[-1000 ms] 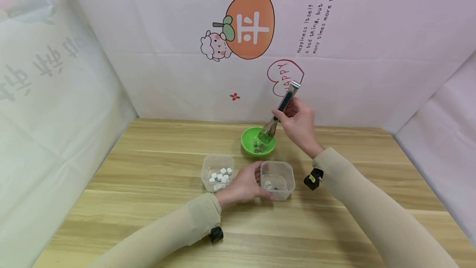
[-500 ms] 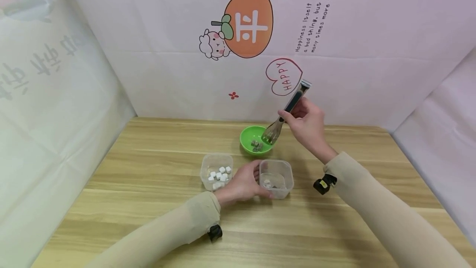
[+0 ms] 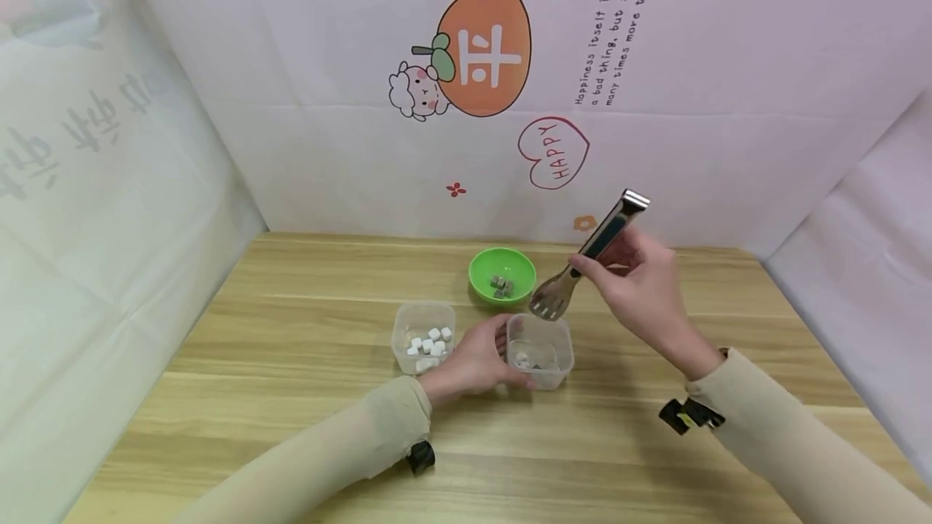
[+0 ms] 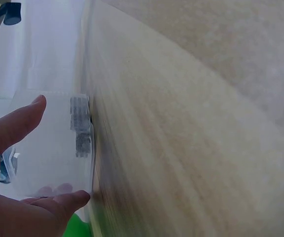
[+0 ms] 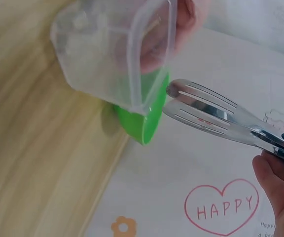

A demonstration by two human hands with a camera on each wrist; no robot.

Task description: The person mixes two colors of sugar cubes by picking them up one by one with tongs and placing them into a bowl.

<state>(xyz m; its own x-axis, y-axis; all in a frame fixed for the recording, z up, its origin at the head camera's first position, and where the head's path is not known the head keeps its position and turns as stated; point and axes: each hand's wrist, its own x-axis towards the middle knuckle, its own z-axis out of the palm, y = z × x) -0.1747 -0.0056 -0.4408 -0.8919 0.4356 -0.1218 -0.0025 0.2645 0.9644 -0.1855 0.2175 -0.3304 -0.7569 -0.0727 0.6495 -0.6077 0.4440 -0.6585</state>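
Note:
My left hand grips the left side of a clear plastic container, thumb in front and fingers behind. A few small greyish cubes lie low in it, seen through its wall as grey blocks in the left wrist view. My right hand pinches metal tongs by the dark grip. They slant, and their slotted heads overlap the container's back rim in the head view. In the right wrist view the tongs' tips stand close together with nothing visible between them. Behind the container, a green bowl holds several grey-brown cubes.
A second clear container with several white cubes stands left of my left hand. All stand on a wood-grain table. A white printed cloth rises behind the table's back edge, with more cloth at both sides.
My right hand has drawn the tongs from over the green bowl to the right and nearer, to the container's back rim. The left hand and container have stayed in place.

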